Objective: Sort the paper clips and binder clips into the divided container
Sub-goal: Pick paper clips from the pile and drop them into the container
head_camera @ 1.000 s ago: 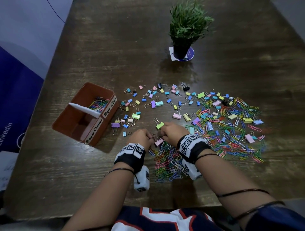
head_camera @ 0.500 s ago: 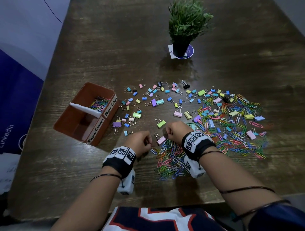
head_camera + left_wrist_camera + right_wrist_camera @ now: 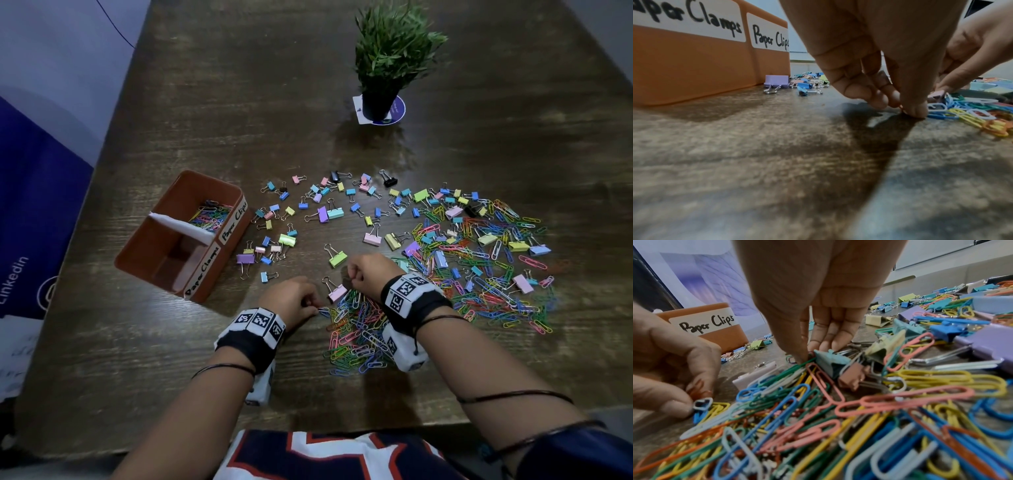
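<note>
Left hand lowered to the desk at the near-left edge of the paper clip pile, thumb and fingers curled and pinching a pale blue paper clip against the wood. Right hand curled at the far edge of the same pile, fingertips pointed down onto a green paper clip; could not be told whether that clip was gripped. Pink binder clip lying between the two hands, just beside the pile. Divided container, orange, standing left of the hands, well apart from them; far compartment, labelled "Paper Clips", holding coloured paper clips; near compartment, labelled "Paper Clamps". Binder clips scattered across the desk beyond the hands; mixed spread of both kinds extending to the right. Potted plant farther back on the desk.
</note>
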### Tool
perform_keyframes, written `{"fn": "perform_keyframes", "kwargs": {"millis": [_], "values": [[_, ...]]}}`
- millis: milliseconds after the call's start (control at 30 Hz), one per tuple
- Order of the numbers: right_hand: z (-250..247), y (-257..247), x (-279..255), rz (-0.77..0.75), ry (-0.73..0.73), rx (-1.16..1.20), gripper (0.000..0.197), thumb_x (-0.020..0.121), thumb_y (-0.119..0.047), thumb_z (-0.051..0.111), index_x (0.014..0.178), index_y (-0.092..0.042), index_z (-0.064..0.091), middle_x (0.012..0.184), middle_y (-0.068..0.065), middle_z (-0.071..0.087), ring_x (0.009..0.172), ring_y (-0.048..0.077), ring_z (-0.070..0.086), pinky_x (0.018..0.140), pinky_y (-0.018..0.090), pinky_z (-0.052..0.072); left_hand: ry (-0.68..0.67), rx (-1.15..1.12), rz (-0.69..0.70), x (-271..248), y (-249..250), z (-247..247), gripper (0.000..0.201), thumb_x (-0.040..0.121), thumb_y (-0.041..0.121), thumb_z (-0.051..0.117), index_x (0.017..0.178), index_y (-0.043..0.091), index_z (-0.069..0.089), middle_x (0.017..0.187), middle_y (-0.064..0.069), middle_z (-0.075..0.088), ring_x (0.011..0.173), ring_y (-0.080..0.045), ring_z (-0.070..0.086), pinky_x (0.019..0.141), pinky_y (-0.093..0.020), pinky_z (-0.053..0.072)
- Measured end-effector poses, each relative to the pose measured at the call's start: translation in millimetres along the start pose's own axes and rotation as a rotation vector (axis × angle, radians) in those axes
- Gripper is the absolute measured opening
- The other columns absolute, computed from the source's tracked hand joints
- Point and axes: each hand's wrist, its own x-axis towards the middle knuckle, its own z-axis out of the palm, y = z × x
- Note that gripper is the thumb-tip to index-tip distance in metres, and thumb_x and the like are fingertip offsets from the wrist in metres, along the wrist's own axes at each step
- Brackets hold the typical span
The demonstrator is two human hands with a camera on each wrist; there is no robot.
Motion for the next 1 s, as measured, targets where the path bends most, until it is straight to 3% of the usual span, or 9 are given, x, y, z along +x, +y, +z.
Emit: {"fn": "perform_keyframes", "kwargs": {"millis": [233,333,433,567,633,767,867,1000], "values": [[6,4,5,0.048,0.053,0.136,0.017,0.085,-0.01,0.054,0.083,-0.026,0.058,0.082,-0.004,0.059,0.077,0.015,0.055,0.07,0.027,0.047,0.067,-0.169,-0.111,-1,-5,-7,0.008,0.085,0.031,0.07,0.084,0.026,0.064,0.09,0.011,0.054,0.082,-0.007,0.051,0.075,-0.026,0.044],[4,-3,7,0.004,0.162,0.197,0.013,0.085,-0.01,0.055,0.086,-0.022,0.061,0.084,-0.003,0.058,0.076,0.016,0.056,0.069,0.026,0.047,0.138,-0.207,-0.143,-4,-7,-18,0.006,0.086,0.032,0.069,0.086,0.027,0.066,0.088,0.015,0.057,0.08,-0.004,0.052,0.075,-0.024,0.043],[-4,-15,12,-0.071,0.266,0.27,0.014,0.086,-0.01,0.059,0.084,-0.024,0.06,0.086,-0.004,0.056,0.072,0.01,0.052,0.067,0.025,0.043,0.225,-0.294,-0.209,-4,-9,-38,0.007,0.086,0.029,0.07,0.081,0.027,0.066,0.084,0.011,0.066,0.078,-0.009,0.06,0.072,-0.028,0.05],[-20,-37,21,-0.15,0.33,0.382,0.015,0.087,-0.007,0.062,0.085,-0.022,0.061,0.087,-0.005,0.056,0.072,0.008,0.052,0.066,0.016,0.041,0.499,-0.347,-0.252,-5,-14,-77,0.009,0.085,0.027,0.071,0.079,0.023,0.066,0.083,0.011,0.066,0.078,-0.008,0.06,0.07,-0.027,0.048],[-26,-45,23,-0.177,0.357,0.419,0.016,0.087,-0.006,0.061,0.086,-0.022,0.061,0.087,-0.007,0.054,0.076,0.009,0.053,0.071,0.018,0.045,0.621,-0.399,-0.313,-7,-19,-95,0.009,0.086,0.026,0.07,0.083,0.019,0.067,0.079,0.013,0.063,0.075,-0.005,0.058,0.067,-0.025,0.045],[-32,-52,23,-0.223,0.399,0.448,0.015,0.088,-0.007,0.06,0.086,-0.022,0.06,0.09,-0.011,0.051,0.082,0.007,0.051,0.079,0.021,0.044,0.822,-0.326,-0.462,-10,-40,-121,0.01,0.086,0.029,0.069,0.084,0.02,0.066,0.073,0.012,0.058,0.076,-0.013,0.056,0.069,-0.027,0.041],[-31,-51,24,-0.226,0.4,0.464,0.017,0.087,-0.007,0.061,0.085,-0.024,0.059,0.086,-0.016,0.049,0.079,0.005,0.05,0.078,0.021,0.044,0.821,-0.245,-0.609,-10,-53,-133,0.01,0.087,0.032,0.067,0.086,0.022,0.064,0.079,0.009,0.059,0.076,-0.013,0.055,0.068,-0.027,0.038],[-28,-43,27,-0.217,0.382,0.501,0.018,0.086,-0.004,0.061,0.084,-0.021,0.06,0.084,-0.013,0.05,0.072,0.002,0.049,0.071,0.019,0.043,0.748,-0.207,-0.726,-3,-63,-141,0.009,0.087,0.033,0.068,0.088,0.025,0.065,0.089,0.004,0.069,0.077,-0.017,0.063,0.069,-0.031,0.049]]}}
